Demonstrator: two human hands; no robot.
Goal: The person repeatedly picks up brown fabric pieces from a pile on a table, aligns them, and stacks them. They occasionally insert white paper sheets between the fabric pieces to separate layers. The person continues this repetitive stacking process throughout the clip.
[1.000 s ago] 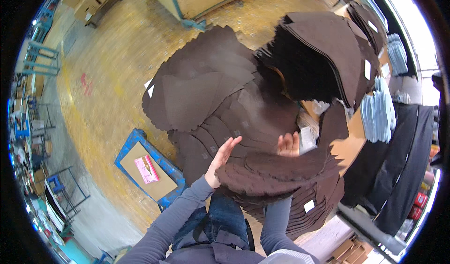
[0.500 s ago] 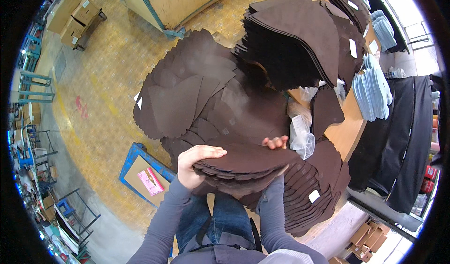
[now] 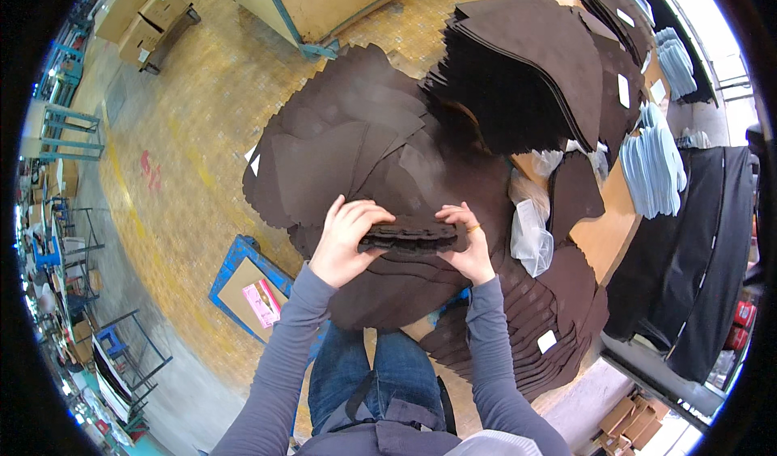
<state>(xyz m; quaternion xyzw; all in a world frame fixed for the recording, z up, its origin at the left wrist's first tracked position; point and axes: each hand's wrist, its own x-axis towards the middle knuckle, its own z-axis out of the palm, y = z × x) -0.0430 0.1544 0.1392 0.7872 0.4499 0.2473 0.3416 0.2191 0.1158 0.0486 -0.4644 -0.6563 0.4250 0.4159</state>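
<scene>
A small stack of dark brown cut sheet pieces [image 3: 411, 239] stands between my hands with its layered edges facing up. My left hand [image 3: 348, 239] grips its left end, fingers over the far side and thumb on the near side. The right end is pinched by my right hand [image 3: 468, 244], which wears a ring. Beneath and beyond lies a broad heap of brown cut pieces [image 3: 324, 161], overlapping in layers. More brown pieces [image 3: 388, 290] hang below the stack, close to my legs. Whether they join the held stack, I cannot tell.
A tall draped pile of brown pieces [image 3: 538, 59] rises at far right. Fanned brown pieces [image 3: 526, 339] lie right of my legs. A clear plastic bag [image 3: 530, 237] and light blue pieces [image 3: 651, 165] rest rightward. At left, a blue-framed cart [image 3: 231, 274] carries a pink packet [image 3: 263, 302].
The stack has turned from lying nearly flat to edge-up, looking narrower. My right hand has come from underneath to its right end, and both hands are nearer each other.
</scene>
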